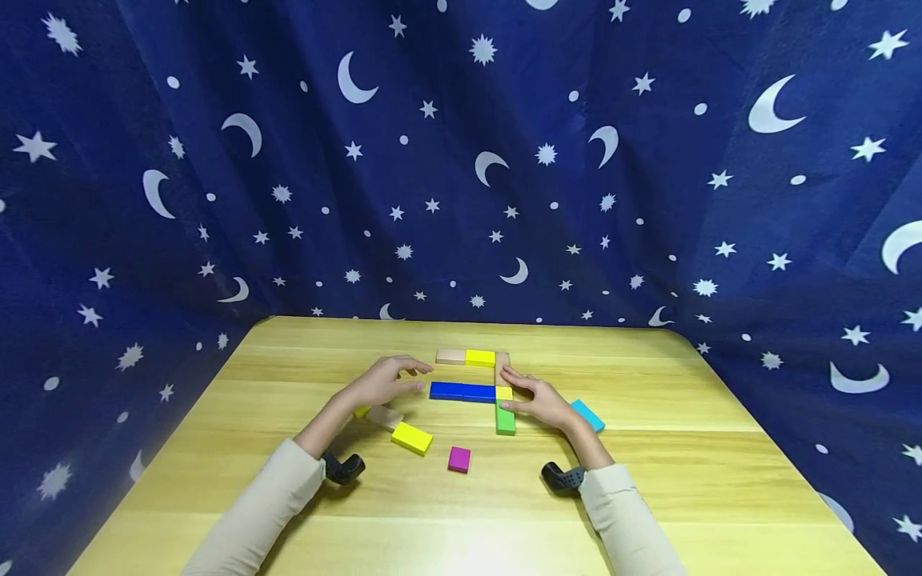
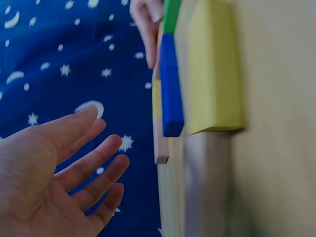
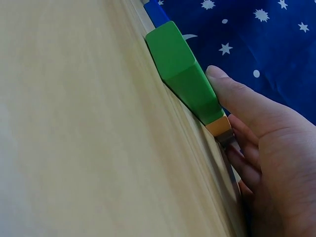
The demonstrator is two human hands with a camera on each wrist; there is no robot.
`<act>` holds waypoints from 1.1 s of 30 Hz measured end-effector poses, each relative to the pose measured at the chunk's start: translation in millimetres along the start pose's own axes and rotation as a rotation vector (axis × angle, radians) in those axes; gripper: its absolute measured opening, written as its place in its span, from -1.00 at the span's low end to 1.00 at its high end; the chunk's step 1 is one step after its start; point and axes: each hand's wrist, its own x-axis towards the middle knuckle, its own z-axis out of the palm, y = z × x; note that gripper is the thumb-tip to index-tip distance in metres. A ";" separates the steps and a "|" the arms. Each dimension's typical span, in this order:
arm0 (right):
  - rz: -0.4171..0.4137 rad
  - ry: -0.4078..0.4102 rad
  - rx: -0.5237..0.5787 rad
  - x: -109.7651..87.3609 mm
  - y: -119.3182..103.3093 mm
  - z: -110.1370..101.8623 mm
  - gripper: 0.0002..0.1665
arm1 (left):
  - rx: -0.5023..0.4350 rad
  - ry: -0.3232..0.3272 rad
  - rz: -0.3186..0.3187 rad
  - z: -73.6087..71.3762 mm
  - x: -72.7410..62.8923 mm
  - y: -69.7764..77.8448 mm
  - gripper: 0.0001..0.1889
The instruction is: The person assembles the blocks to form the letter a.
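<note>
Pale sleeves (image 1: 252, 512) lie nearest the head camera, over a wooden bench (image 1: 468, 532). From my remote seat I see the left hand (image 1: 385, 382) just beside two blue blocks (image 1: 446, 391), its fingers loosely bent and holding nothing. Fingers spread, the right hand (image 1: 542, 403) sits over the column where a pale wooden block (image 1: 502, 364), a small yellow-orange block (image 1: 504, 394) and a green block (image 1: 506, 422) stand end to end, the blue pair running off to the left. A magenta block (image 1: 458, 459) lies nearer me, apart.

On the left wrist view, a yellow block looms largest; that palm faces it, touching no block.

On the right wrist view, the thumb is at the green block's side, the other fingers beyond; I can't tell how firmly they press.

I judge the step to be truing the column: light, even pressure from thumb and fingertips, joints flush, without nudging the blue row.

I can read no brand, label or writing anywhere.
</note>
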 end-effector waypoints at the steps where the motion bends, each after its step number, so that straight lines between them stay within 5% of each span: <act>1: -0.006 0.003 0.000 1.0 2.3 0.4 -0.25 | 0.003 -0.010 0.007 1.5 -6.3 3.2 -0.64; 10: -0.010 0.040 -0.028 10.5 38.9 7.5 -0.21 | 0.015 -0.091 0.066 23.2 -48.1 20.4 -0.55; 16: -0.047 0.033 -0.036 10.7 39.5 7.8 -0.19 | 0.171 -0.138 0.074 33.1 -56.5 19.6 -0.56; 22: -0.066 0.033 -0.032 10.8 38.2 8.0 -0.18 | 0.208 -0.131 0.086 35.2 -57.3 18.1 -0.62; 27: -0.054 0.029 -0.038 10.8 39.1 8.4 -0.17 | 0.149 -0.058 0.083 36.0 -54.5 19.7 -0.61; 33: -0.044 0.029 -0.025 11.0 37.8 8.4 -0.17 | 0.088 0.135 0.015 39.1 -46.8 23.4 -0.58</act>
